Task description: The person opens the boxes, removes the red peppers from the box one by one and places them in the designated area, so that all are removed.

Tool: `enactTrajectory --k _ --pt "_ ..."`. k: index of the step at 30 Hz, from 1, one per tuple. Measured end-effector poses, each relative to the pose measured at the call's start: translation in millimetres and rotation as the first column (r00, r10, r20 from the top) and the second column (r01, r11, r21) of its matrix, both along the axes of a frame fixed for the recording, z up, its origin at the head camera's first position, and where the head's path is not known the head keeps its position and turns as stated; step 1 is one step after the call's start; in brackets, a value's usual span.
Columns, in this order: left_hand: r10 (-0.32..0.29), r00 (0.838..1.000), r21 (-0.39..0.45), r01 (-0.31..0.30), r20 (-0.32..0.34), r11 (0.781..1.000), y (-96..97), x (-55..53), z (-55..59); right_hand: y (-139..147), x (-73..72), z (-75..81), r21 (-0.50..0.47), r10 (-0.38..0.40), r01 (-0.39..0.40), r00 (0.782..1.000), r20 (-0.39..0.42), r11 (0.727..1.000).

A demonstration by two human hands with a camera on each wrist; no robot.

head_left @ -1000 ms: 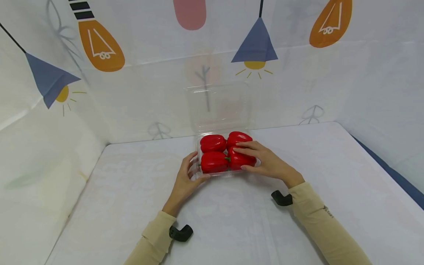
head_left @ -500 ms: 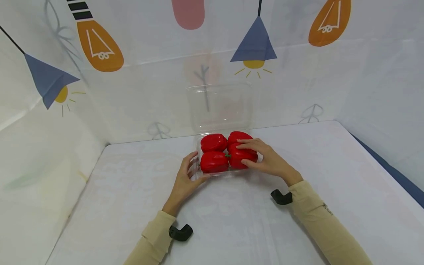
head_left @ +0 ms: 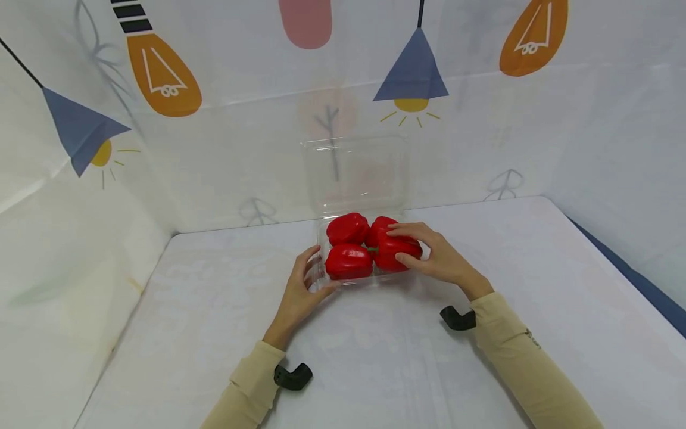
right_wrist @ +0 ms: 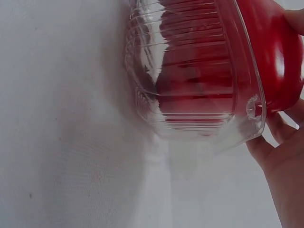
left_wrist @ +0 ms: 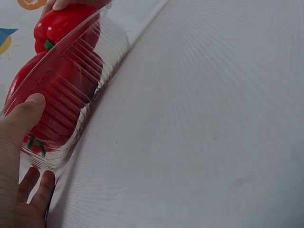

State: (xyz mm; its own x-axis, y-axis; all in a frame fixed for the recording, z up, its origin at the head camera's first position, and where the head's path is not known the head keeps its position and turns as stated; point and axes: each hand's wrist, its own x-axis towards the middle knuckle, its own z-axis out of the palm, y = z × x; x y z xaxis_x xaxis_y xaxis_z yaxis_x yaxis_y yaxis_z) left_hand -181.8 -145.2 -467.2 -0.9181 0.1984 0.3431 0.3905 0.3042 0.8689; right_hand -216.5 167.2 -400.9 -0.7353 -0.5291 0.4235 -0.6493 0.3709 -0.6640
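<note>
A clear plastic clamshell box (head_left: 370, 281) sits on the table, its lid (head_left: 356, 173) upright behind it. Red bell peppers with green stems lie inside: one at back left (head_left: 348, 229), one at front left (head_left: 349, 262), one at back right (head_left: 378, 229), partly covered. My right hand (head_left: 436, 256) grips the front right bell pepper (head_left: 393, 252) between thumb and fingers; this pepper stands above the rim, as the right wrist view shows. My left hand (head_left: 300, 292) holds the box's front left corner, thumb (left_wrist: 29, 111) on the front wall, fingers at the left side.
The white-covered table (head_left: 375, 363) meets a printed cloth backdrop (head_left: 241, 155) right behind the lid. Cloth walls also stand at the left and right. A black curved piece (head_left: 293, 377) sits at the left cuff, another (head_left: 458, 319) at the right cuff.
My right hand has shifted slightly right, and the front right bell pepper has come up and right with it. The back left pepper has tilted. The left hand stays at its corner.
</note>
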Motion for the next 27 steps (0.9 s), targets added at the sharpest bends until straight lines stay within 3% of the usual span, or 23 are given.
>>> enactTrajectory --k 8,14,19,27 --pt "-0.012 1.000 -0.008 0.012 0.002 1.000 0.5 0.4 2.1 -1 7.6 12.5 -0.001 -0.038 0.038 0.999 0.014 0.999" --pt "-0.023 1.000 -0.002 0.023 0.011 1.000 4.9 11.1 22.7 -3 19.4 32.8 -0.027 -0.051 0.051 0.999 -0.001 0.998" --pt "-0.023 0.999 -0.019 0.024 0.023 1.000 6.3 17.2 34.4 -2 19.8 36.1 -0.045 -0.076 0.075 0.997 -0.007 0.996" --pt "-0.013 0.999 -0.025 0.014 0.045 1.000 6.6 18.1 36.1 3 16.2 36.4 -0.074 -0.123 0.123 0.992 0.002 0.990"
